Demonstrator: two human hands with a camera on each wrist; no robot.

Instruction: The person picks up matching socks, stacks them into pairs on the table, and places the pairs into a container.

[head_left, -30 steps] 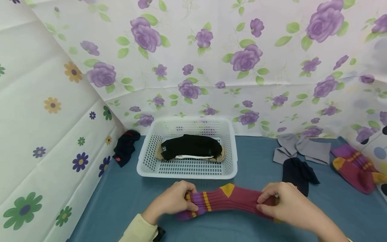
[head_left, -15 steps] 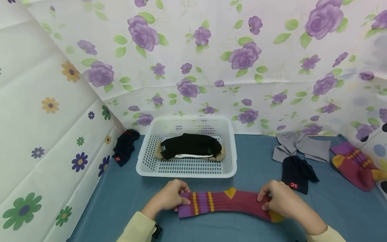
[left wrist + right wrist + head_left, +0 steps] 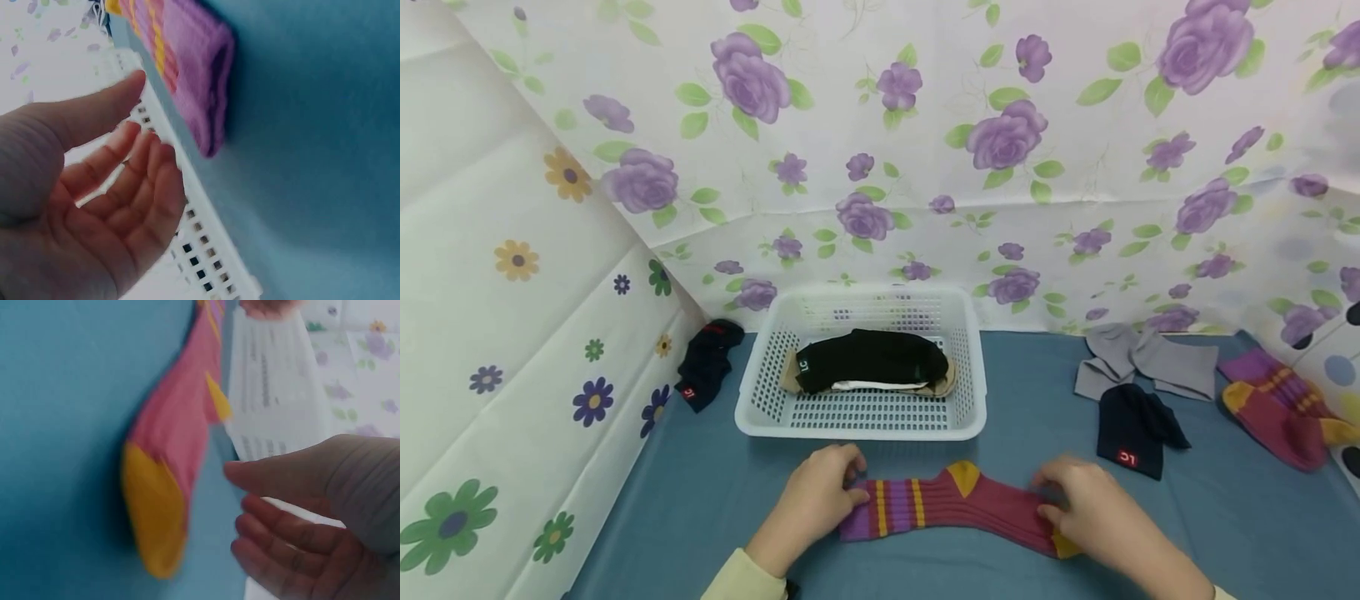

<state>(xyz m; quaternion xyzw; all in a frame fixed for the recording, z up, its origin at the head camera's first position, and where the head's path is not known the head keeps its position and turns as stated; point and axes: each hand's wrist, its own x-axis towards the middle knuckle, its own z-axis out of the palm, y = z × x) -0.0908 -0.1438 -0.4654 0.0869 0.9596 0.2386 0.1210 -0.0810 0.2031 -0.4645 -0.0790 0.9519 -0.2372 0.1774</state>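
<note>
A maroon sock (image 3: 992,510) with purple and yellow stripes and a yellow heel and toe lies flat on the blue surface, stretched sideways before the basket. At its striped cuff is my left hand (image 3: 820,492); in the left wrist view the fingers (image 3: 159,200) are loosely bent and hold nothing, apart from the purple cuff (image 3: 194,69). My right hand (image 3: 1086,504) hovers by the toe end. Seen from the right wrist, its thumb and fingers (image 3: 269,556) stand apart, with a gap to the yellow toe (image 3: 153,512).
A white perforated basket (image 3: 857,433) holds black socks (image 3: 872,360) over white and beige ones. Dark socks (image 3: 706,367) lie to its left. On the right are grey socks (image 3: 1180,364), a dark pair (image 3: 1131,433) and another maroon sock (image 3: 1285,425). Flowered cloth (image 3: 880,167) hangs behind.
Both hands were pinching the sock's ends and have let go. The sock was lowered, laid flat, and shifted slightly left at its toe end.
</note>
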